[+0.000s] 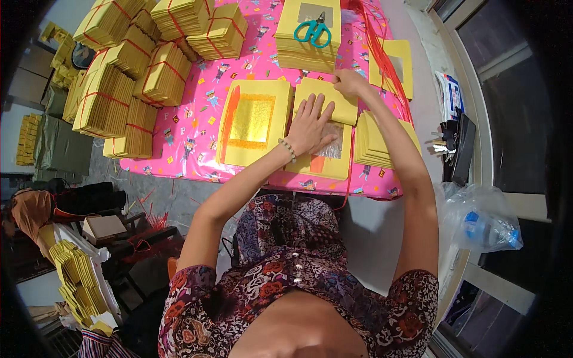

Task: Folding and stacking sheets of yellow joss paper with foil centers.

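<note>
My left hand [310, 126] lies flat with its fingers spread, pressing on a folded yellow paper sheet [341, 106]. At the far right corner of that fold, the curled fingers of my right hand [349, 82] close on the paper's edge. Beneath the fold lies a yellow sheet with a silver square [337, 146], partly covered by my left hand. Left of it is a stack of yellow paper with a gold foil square [250, 122] and an orange stripe. Several folded yellow papers [375, 146] lie in a pile to the right.
Teal-handled scissors [313, 34] rest on a tall yellow paper stack [305, 58] at the back. Red strings [385, 62] trail down the right side. Bundles tied in red [107, 95] crowd the left of the pink tablecloth [197, 128]. A plastic bag [486, 221] sits at right.
</note>
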`<state>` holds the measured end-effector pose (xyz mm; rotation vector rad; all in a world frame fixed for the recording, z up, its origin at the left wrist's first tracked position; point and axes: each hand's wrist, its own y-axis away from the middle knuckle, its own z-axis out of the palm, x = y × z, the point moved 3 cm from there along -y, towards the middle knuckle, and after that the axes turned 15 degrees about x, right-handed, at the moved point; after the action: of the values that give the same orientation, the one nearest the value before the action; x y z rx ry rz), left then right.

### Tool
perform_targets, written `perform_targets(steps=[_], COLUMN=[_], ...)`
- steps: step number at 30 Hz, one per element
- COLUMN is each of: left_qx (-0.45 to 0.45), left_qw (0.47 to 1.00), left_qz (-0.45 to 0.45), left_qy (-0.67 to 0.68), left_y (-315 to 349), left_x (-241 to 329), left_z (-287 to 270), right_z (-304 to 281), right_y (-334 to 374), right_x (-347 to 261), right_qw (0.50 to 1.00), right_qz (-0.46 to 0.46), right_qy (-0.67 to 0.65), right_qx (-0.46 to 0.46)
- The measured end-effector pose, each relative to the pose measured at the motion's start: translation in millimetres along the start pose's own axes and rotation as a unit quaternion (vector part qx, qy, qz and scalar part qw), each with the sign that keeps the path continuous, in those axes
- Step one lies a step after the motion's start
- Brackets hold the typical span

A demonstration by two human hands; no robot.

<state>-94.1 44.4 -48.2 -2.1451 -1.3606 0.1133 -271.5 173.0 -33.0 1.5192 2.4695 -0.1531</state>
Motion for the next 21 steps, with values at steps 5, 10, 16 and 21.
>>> perform_targets(steps=[5,10,16,21], left_qx=[-0.009,-0.009,-0.01,-0.034], left_qw=[1.0,1.0,0.999,0.998], left_qz=[0.008,0.007,0.025,0.044], left_qy=[-0.001,0.008,0.027,0.024], left_y=[-6,-4,-6,-7], left_x=[-1,-8,-9,-11], left_z=[2,6,4,2], right_z=[9,7,10,12], right_y=[-4,-6,-8,-10], right_x=[6,0,11,7], right_qw=[0.996,0.996,0.989,0.986], right_qz=[-0.034,-0.031,-0.019,0.009], right_qy=[-0.07,-0.083,-0.147,-0.169], right_qx=[0.049,0.019,0.009,0.002])
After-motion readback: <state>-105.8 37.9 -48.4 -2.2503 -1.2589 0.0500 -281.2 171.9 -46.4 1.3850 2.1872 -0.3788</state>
